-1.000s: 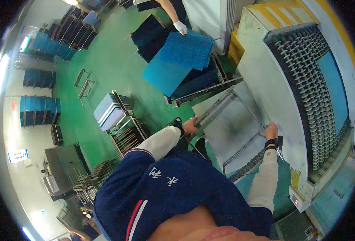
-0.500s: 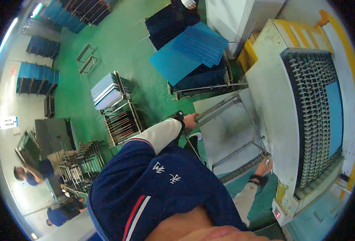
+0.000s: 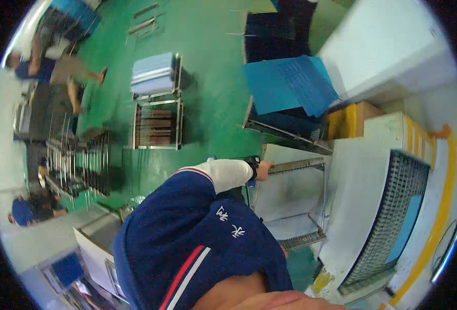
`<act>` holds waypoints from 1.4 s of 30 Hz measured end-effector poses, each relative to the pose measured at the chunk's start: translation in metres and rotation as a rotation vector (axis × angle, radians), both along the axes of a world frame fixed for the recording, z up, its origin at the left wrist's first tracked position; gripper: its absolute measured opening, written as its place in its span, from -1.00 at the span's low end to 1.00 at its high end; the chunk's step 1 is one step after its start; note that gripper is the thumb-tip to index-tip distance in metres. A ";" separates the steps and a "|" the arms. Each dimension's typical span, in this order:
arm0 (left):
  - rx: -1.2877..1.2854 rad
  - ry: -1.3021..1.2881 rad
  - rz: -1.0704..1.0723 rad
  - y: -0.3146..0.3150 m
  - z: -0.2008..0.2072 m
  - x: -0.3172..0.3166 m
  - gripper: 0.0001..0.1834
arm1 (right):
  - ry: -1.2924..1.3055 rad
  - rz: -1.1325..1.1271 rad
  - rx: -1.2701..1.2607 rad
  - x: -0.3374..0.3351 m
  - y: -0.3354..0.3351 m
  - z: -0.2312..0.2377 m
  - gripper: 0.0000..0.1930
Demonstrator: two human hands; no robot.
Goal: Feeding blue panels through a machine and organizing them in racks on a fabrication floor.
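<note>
My left hand (image 3: 263, 171) is closed around the end of the upper rail of a metal slotted rack (image 3: 296, 166). A dark band circles that wrist below the white sleeve. The rack has toothed lower rails and stands before my body, with a pale flat panel (image 3: 285, 196) inside or behind it. Of my right hand, only a small patch of skin (image 3: 285, 253) seems to show beside the lower toothed rail; my torso hides the rest, so its fingers cannot be made out.
To the right stands a roller machine (image 3: 365, 206) with a blue sheet (image 3: 405, 227) on its rollers. Blue sheets (image 3: 285, 85) lie stacked on a cart beyond the rack. Farther left are a rack of pale panels (image 3: 153, 75), metal racks (image 3: 84, 160) and a blurred person (image 3: 48, 70).
My view has turned, so the surroundings have shifted. The left hand still grips the rack. The right hand, earlier visible at the lower rail's end, is now mostly hidden behind my torso.
</note>
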State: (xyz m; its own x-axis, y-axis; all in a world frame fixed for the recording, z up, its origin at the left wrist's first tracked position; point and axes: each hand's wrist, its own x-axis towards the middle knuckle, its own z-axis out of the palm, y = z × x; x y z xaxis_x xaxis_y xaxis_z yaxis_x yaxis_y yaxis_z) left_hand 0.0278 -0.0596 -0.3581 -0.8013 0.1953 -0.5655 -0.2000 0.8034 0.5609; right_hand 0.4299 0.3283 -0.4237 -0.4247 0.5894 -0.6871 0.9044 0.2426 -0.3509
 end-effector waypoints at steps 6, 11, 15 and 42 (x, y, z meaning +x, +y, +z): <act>0.151 0.400 0.337 -0.065 0.045 0.033 -0.44 | -0.038 0.100 0.173 -0.070 -0.040 0.100 -0.37; 0.264 0.248 0.274 -0.169 0.130 0.033 -0.33 | 0.032 0.169 0.295 -0.119 -0.073 0.133 -0.40; 0.374 0.319 0.314 -0.257 0.190 0.056 -0.30 | 0.170 0.216 0.370 -0.168 -0.105 0.145 -0.43; 0.106 0.621 1.760 -0.423 0.235 0.299 -0.22 | 0.693 1.351 -0.486 -0.507 -0.612 0.313 -0.83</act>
State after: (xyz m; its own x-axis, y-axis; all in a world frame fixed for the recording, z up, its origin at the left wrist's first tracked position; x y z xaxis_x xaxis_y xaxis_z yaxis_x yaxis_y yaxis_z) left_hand 0.3271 -0.4821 -0.1235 -0.1575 -0.9684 -0.1933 -0.4284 -0.1094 0.8970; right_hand -0.0771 -0.2835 -0.1107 -0.7268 -0.6704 -0.1494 -0.2335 0.4457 -0.8642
